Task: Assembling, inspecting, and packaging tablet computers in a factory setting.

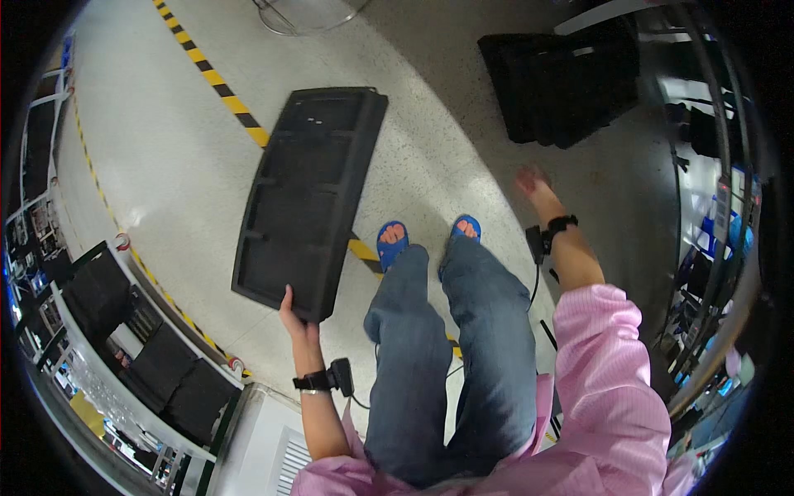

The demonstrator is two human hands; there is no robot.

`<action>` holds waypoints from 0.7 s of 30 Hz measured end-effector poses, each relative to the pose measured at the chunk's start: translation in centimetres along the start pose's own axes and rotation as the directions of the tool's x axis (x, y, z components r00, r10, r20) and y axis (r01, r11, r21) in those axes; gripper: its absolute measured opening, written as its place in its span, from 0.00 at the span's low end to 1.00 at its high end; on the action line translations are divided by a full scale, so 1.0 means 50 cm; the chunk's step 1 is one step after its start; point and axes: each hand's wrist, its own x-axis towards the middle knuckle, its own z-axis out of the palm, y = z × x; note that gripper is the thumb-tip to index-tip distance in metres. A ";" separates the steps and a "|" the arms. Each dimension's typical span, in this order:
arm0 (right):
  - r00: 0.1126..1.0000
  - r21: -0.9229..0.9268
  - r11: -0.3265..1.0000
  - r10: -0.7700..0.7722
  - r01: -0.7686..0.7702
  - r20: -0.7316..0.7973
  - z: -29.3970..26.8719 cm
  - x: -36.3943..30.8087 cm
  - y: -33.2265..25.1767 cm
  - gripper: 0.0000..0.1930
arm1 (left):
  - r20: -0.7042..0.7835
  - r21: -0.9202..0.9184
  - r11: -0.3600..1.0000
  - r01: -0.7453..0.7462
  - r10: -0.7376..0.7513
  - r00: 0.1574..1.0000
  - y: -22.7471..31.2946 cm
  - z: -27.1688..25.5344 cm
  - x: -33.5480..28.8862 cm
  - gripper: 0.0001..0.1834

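My left hand (303, 326) grips the near end of a large black plastic tray (298, 194), thumb on its upper face. Shallow recesses are moulded into the tray, which I hold out over the floor, tilted, to the left of my feet. My right hand (533, 178) reaches forward on the right with nothing in it. Its fingers are slightly blurred but look loosely spread. Just beyond them, and apart from them, lies a pile of similar black trays (562, 87).
Yellow-and-black tape (211, 76) crosses the floor under the tray. A cart with black bins (178, 376) stands at the left. Metal racks (719, 124) line the right side. A round metal stool base (289, 31) is at the far edge.
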 end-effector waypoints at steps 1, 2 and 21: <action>0.997 -0.106 0.992 -0.076 0.073 -0.028 0.034 0.054 0.014 0.26 | -0.035 -0.041 0.999 0.007 -0.008 0.999 -0.006 -0.007 0.034 0.27; 0.986 -0.217 0.965 -0.159 0.144 -0.051 0.056 0.095 0.012 0.26 | -0.051 -0.066 0.997 0.031 -0.035 0.998 -0.014 -0.010 0.056 0.26; 0.422 -0.868 -0.248 -0.795 0.431 0.436 0.222 0.013 -0.030 0.36 | -0.212 0.049 0.998 -0.027 0.036 0.977 -0.023 0.000 0.075 0.26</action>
